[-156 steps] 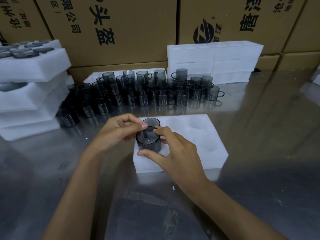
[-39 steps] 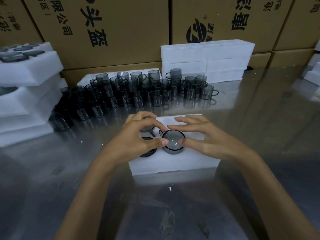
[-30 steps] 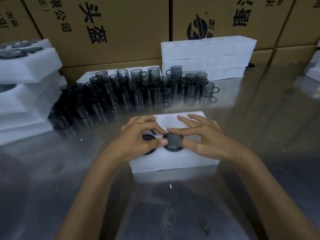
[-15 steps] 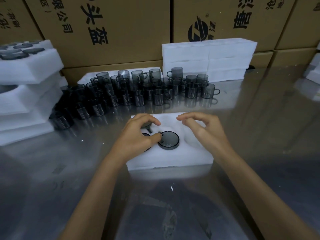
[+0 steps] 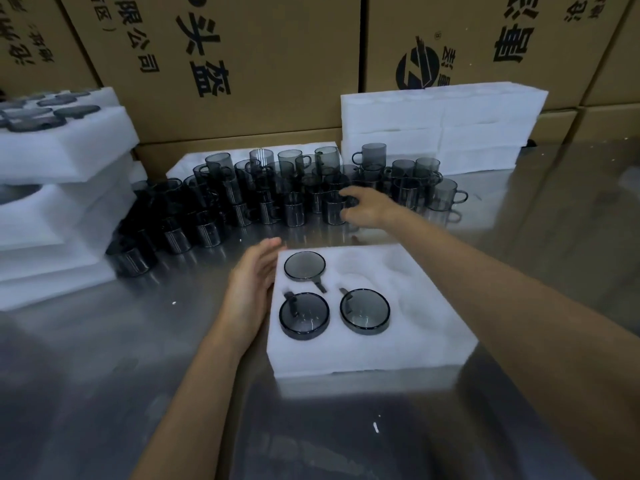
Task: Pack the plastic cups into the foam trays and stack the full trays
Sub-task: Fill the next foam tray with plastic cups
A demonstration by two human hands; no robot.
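Three smoky grey plastic cups [image 5: 365, 312] seated in white foam tray [image 5: 433, 327]. Right hand [image 5: 363, 209], fingers apart, reaching into crowded loose cups [image 5: 294, 199] behind tray; risk toppling neighbours. Left hand [image 5: 251, 289] flat against tray's left edge.

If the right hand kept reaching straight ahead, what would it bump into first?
Most likely the dark plastic cup at the front of the loose cluster: the right hand has its fingers already around or right beside it. Whether they touch yet is unclear.
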